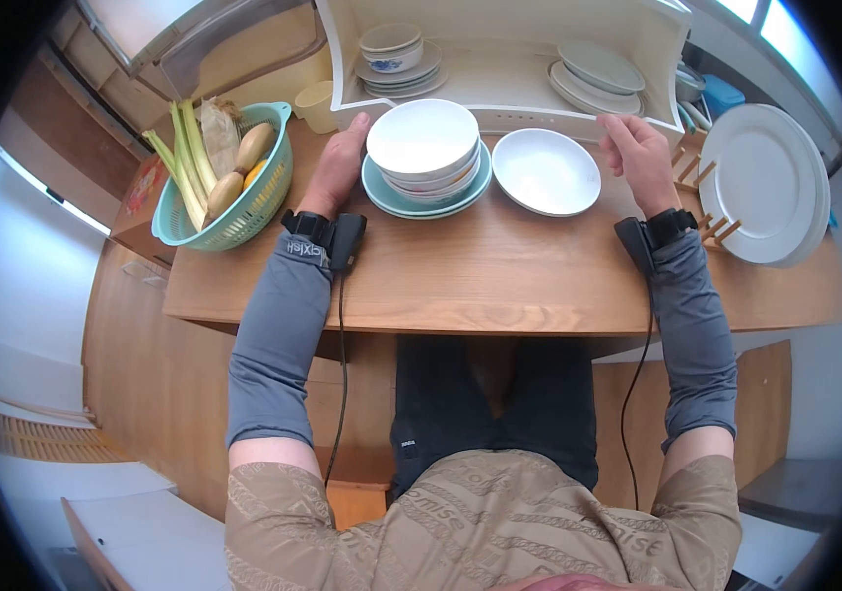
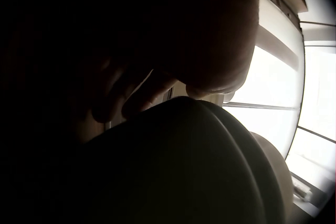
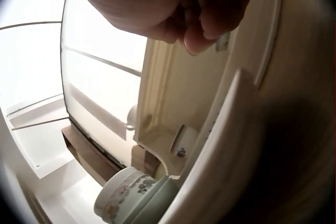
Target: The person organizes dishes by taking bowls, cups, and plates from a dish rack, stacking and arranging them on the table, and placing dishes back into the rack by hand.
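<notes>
In the head view my left hand (image 1: 339, 163) is just left of a stack of white bowls (image 1: 423, 138), its thumb pointing away from me. The stack sits on two blue-green plates (image 1: 391, 204). The dark left wrist view shows extended fingers (image 2: 149, 93) close to a rounded dish edge. To the right of the stack lies a shallow white dish (image 1: 546, 172). Beyond its right side is my right hand (image 1: 638, 158), raised with loosely bent fingers and nothing held. The right wrist view shows those bent fingers (image 3: 197, 35) above the dish rim and the patterned bowls (image 3: 128, 190).
A cream rack (image 1: 500, 103) at the back holds stacked plates (image 1: 600, 74) and small bowls (image 1: 391, 49). To the left stands a green basket (image 1: 268, 187) of vegetables. Large white plates (image 1: 761, 182) stand in a wooden holder (image 1: 714, 231) at the right. The table's front edge (image 1: 500, 320) is nearest me.
</notes>
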Available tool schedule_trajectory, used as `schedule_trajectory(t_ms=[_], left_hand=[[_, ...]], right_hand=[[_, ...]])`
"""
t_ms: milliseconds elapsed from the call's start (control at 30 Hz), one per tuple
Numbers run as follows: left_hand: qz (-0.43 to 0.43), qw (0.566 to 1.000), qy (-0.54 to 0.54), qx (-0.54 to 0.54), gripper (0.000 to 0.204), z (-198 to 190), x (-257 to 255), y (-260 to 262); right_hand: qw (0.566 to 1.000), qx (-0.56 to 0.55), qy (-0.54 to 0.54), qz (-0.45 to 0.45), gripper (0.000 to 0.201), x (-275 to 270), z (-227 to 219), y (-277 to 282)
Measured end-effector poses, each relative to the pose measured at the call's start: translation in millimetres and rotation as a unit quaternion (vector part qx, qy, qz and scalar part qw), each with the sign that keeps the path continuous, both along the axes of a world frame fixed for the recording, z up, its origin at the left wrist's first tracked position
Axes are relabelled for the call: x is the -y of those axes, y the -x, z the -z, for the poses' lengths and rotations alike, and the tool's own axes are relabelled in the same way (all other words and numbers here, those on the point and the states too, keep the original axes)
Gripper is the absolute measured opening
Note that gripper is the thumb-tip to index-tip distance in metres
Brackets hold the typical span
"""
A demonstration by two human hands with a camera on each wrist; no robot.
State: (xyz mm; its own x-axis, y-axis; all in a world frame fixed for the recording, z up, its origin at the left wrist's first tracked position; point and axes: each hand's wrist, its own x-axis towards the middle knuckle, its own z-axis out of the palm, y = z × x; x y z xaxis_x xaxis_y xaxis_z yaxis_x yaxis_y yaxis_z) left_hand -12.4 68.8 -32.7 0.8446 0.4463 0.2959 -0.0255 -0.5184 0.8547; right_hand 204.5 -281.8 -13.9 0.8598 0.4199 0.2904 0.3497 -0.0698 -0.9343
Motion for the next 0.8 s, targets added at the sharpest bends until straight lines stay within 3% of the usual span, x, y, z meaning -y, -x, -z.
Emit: schedule_trajectory(t_ms=[33,100,167,267,400,467,633,800], left_hand=[[0.006,1.000,0.024,-0.009,0.065,4.5,-4.9,-3.7],[-0.001,0.999,0.036,-0.014,0.065,7.0,-8.2,-7.1],[-0.007,0.999,0.048,-0.020,0.064,7.8,-8.5,-8.9],[0.005,0.998,0.067,-0.017,0.065,6.4,-5.8,-8.9],[0.023,0.995,0.092,0.012,0.064,9.4,-4.8,-9.9],[0.033,0.994,0.103,0.013,0.064,13.0,-9.1,-11.6],[0.023,0.995,0.097,-0.001,0.064,16.3,-12.6,-14.7],[0.040,0.993,0.112,0.003,0.064,21.2,-17.2,-19.7]], right_hand=[[0.999,0.018,0.004,-0.039,0.028,-4.6,-8.0,4.2],[0.996,0.036,0.008,-0.076,0.029,-14.2,-26.1,14.2],[0.976,0.085,0.099,-0.171,0.031,-31.4,-48.6,27.6],[0.954,0.121,0.142,-0.234,0.037,-63.0,-66.7,43.7],[0.937,0.139,0.205,-0.245,0.040,-99.9,-85.3,63.8],[0.903,0.134,0.314,-0.259,0.045,-113.5,-90.5,66.6],[0.878,0.167,0.364,-0.263,0.043,-127.5,-85.4,69.0],[0.874,0.215,0.358,-0.247,0.027,-129.2,-87.8,72.7]])
